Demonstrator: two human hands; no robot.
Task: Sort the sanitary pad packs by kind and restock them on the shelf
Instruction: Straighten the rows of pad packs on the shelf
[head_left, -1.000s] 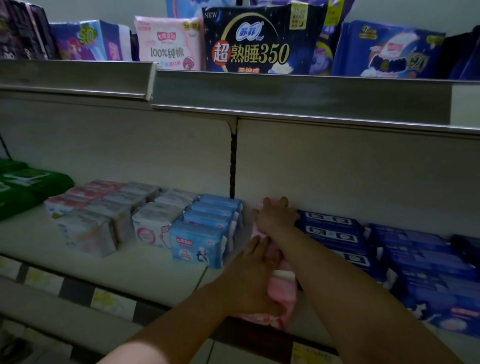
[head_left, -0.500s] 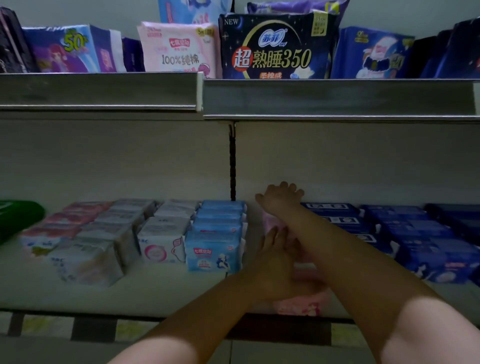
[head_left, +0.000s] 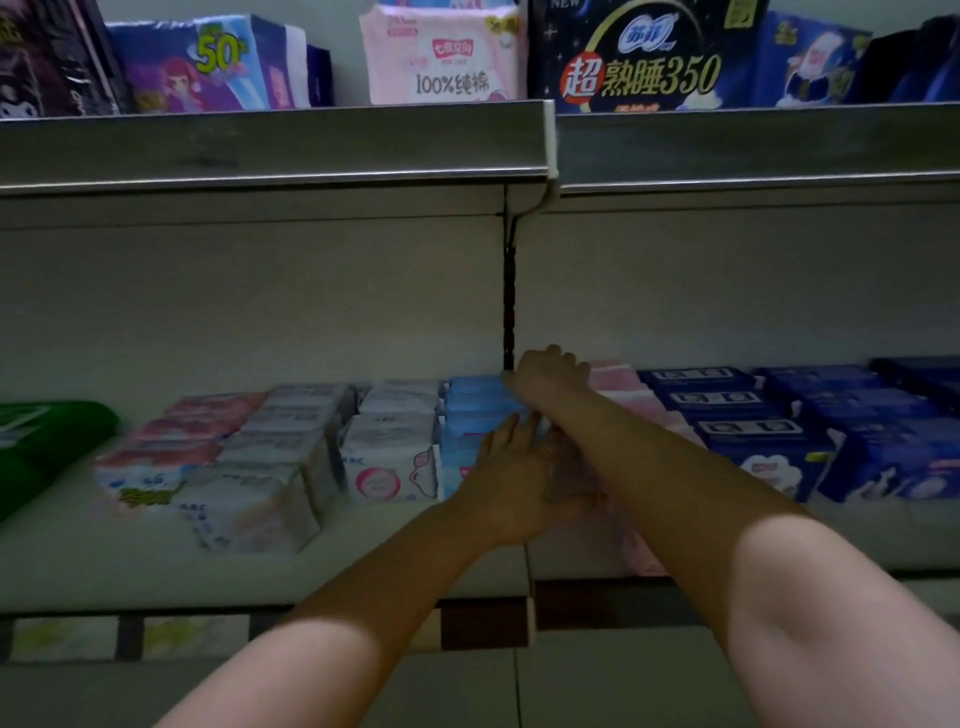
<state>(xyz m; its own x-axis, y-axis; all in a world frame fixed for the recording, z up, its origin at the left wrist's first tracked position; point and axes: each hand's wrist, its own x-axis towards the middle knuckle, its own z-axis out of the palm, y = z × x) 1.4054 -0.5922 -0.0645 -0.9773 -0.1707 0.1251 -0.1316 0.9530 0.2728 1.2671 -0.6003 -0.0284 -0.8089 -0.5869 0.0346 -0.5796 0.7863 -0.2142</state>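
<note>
A row of pink pad packs (head_left: 621, 387) runs front to back on the lower shelf (head_left: 260, 577), between light blue packs (head_left: 475, 410) and dark blue packs (head_left: 727, 415). My right hand (head_left: 545, 371) reaches across to the back of the pink row, near the back wall, with its fingers curled over the rearmost pack. My left hand (head_left: 511, 480) lies against the left side of the front pink packs, its thumb wrapped around them. My forearms hide most of the pink row; its front end (head_left: 641, 558) shows under my right arm.
White packs (head_left: 389, 449), grey-white packs (head_left: 270, 467) and pink-white packs (head_left: 171, 447) fill the shelf to the left, with a green pack (head_left: 47, 441) at the far left. The upper shelf (head_left: 270, 145) hangs overhead, with large packs (head_left: 639, 57) standing on it.
The pink packs have slid from the shelf's front edge deeper into their row. My right hand has gone farther back toward the wall, and my left hand has followed along the row's side.
</note>
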